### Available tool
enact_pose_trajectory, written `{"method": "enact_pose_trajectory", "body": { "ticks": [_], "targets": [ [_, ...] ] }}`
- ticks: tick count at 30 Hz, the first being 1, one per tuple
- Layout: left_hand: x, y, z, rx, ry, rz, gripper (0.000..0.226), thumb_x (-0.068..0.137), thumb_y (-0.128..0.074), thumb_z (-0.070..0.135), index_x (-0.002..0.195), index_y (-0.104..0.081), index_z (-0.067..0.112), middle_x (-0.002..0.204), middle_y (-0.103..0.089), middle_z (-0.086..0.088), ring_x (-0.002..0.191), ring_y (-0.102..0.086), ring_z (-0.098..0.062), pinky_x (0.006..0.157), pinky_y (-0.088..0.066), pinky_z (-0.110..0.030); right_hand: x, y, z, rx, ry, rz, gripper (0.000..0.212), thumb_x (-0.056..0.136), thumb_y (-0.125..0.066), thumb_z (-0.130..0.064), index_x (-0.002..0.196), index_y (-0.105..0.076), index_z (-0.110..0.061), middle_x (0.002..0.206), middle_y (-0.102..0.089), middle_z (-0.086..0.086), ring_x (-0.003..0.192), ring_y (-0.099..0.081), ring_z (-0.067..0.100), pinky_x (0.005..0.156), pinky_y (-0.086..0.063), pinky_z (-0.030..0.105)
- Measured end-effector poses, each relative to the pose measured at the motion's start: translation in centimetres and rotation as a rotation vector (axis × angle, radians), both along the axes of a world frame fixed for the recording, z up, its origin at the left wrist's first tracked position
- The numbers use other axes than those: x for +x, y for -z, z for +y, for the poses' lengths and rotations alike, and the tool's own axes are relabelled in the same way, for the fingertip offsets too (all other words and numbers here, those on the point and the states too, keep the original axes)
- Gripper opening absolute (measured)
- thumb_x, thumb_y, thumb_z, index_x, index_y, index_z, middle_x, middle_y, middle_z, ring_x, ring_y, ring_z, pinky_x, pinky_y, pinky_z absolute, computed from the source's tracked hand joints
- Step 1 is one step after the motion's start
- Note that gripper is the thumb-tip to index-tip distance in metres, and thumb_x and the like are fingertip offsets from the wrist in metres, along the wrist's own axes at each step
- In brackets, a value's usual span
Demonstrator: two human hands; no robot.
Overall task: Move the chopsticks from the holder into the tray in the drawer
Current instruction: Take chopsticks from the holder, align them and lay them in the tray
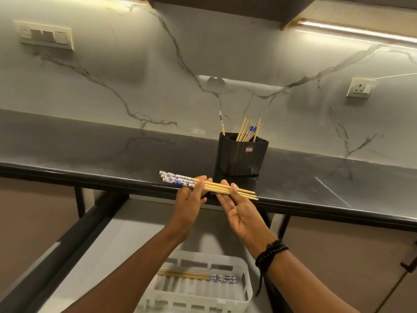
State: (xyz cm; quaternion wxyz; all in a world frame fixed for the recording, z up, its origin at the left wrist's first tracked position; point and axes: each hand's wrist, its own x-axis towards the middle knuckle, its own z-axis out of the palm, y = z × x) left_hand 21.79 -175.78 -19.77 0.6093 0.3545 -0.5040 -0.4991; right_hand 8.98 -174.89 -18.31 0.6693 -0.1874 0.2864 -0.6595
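Note:
A bundle of wooden chopsticks [216, 186] with blue-and-white patterned ends lies level across both my hands, above the counter's front edge. My left hand [191, 197] pinches the bundle near the patterned ends. My right hand [239, 211] holds it near the plain tips, palm up. The black holder [242, 158] stands on the counter just behind, with several chopsticks [248, 131] upright in it. Below, in the open drawer, a white slatted tray [244, 290] holds a few chopsticks [203, 276] lying flat.
The dark counter [112, 159] runs across the view with a marble backsplash behind. The drawer's black frame [74, 242] extends toward me on the left. Wall sockets [360, 88] sit on the backsplash. A cabinet handle [408, 265] shows at the right.

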Motion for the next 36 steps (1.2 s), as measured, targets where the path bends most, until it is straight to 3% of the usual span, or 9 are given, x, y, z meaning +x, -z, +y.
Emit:
{"method": "enact_pose_trajectory", "body": {
  "ticks": [3,8,11,13,15,19,25,32,36],
  "targets": [
    [0.5,-0.5,-0.5,0.089,0.052,0.224,0.026,0.102,-0.042,0.023,0.115,-0.061,0.010,0.111,-0.073,-0.005,0.108,-0.067,-0.022,0.096,-0.050,-0.042,0.1,0.3,0.5,0.006,-0.071,0.027,0.027,0.096,-0.055,-0.007,0.121,-0.056,0.001,0.110,-0.071,0.022,0.090,-0.074,0.028,0.074,-0.062,0.036],
    [2.3,-1.7,-0.9,0.142,0.126,0.412,0.026,0.104,-0.037,0.020,0.113,-0.056,0.004,0.115,-0.069,-0.019,0.105,-0.068,-0.027,0.090,-0.055,-0.041,-1.8,-0.2,0.6,0.007,-0.011,0.181,0.026,0.091,-0.064,-0.021,0.107,-0.062,-0.001,0.106,-0.072,0.020,0.097,-0.073,0.028,0.083,-0.060,0.040],
    [3.6,-2.4,-0.5,0.188,0.215,0.354,0.029,0.104,-0.035,0.018,0.117,-0.055,0.002,0.114,-0.069,-0.020,0.103,-0.069,-0.027,0.085,-0.058,-0.036,-4.3,-1.0,0.0,-0.025,0.141,0.670,0.035,0.087,-0.067,-0.034,0.105,-0.066,-0.004,0.105,-0.073,0.016,0.098,-0.071,0.024,0.086,-0.058,0.035],
    [4.0,-2.6,0.0,0.210,0.338,0.230,0.031,0.104,-0.035,0.017,0.120,-0.054,-0.001,0.113,-0.069,-0.020,0.104,-0.069,-0.028,0.084,-0.058,-0.035,-5.5,-1.6,-0.1,-0.092,0.236,0.865,0.033,0.087,-0.068,-0.035,0.101,-0.070,-0.006,0.102,-0.073,0.015,0.099,-0.070,0.024,0.085,-0.058,0.031],
    [4.1,-2.5,0.4,0.242,0.496,0.072,0.031,0.103,-0.038,0.017,0.120,-0.055,-0.002,0.114,-0.068,-0.022,0.105,-0.068,-0.030,0.086,-0.057,-0.035,-6.0,-2.0,0.1,-0.156,0.217,0.865,0.031,0.088,-0.067,-0.033,0.103,-0.071,-0.006,0.102,-0.074,0.015,0.099,-0.071,0.024,0.086,-0.058,0.032],
    [3.4,-1.7,1.0,0.270,0.843,-0.208,0.028,0.101,-0.044,0.017,0.116,-0.058,-0.001,0.119,-0.064,-0.026,0.108,-0.065,-0.034,0.093,-0.054,-0.039,-5.1,-2.2,0.6,-0.234,-0.073,0.810,0.033,0.092,-0.062,-0.029,0.112,-0.067,-0.004,0.109,-0.073,0.014,0.107,-0.069,0.025,0.095,-0.055,0.038],
    [2.4,-1.0,1.5,0.325,1.109,-0.382,0.029,0.103,-0.040,0.019,0.116,-0.059,0.002,0.120,-0.062,-0.026,0.105,-0.066,-0.033,0.092,-0.055,-0.037,-3.1,-1.5,1.5,-0.252,-0.443,0.941,0.045,0.099,-0.048,-0.036,0.121,-0.063,0.002,0.117,-0.071,0.015,0.109,-0.067,0.028,0.094,-0.054,0.033],
    [2.7,-0.8,1.5,0.323,1.142,-0.407,0.027,0.103,-0.039,0.019,0.114,-0.060,0.005,0.113,-0.067,-0.019,0.102,-0.067,-0.030,0.091,-0.055,-0.035,-2.9,-1.5,1.5,-0.246,-0.493,0.750,0.021,0.091,-0.060,-0.014,0.109,-0.068,-0.008,0.107,-0.074,0.010,0.096,-0.072,0.020,0.084,-0.058,0.028],
    [2.5,-0.7,1.2,0.301,0.897,-0.391,0.031,0.099,-0.048,0.021,0.117,-0.060,0.000,0.113,-0.068,-0.021,0.101,-0.067,-0.030,0.086,-0.056,-0.036,-3.3,-1.9,1.1,-0.224,-0.311,0.594,0.023,0.092,-0.060,-0.008,0.114,-0.063,-0.002,0.107,-0.073,0.015,0.098,-0.072,0.022,0.084,-0.060,0.032]
  ]
}}
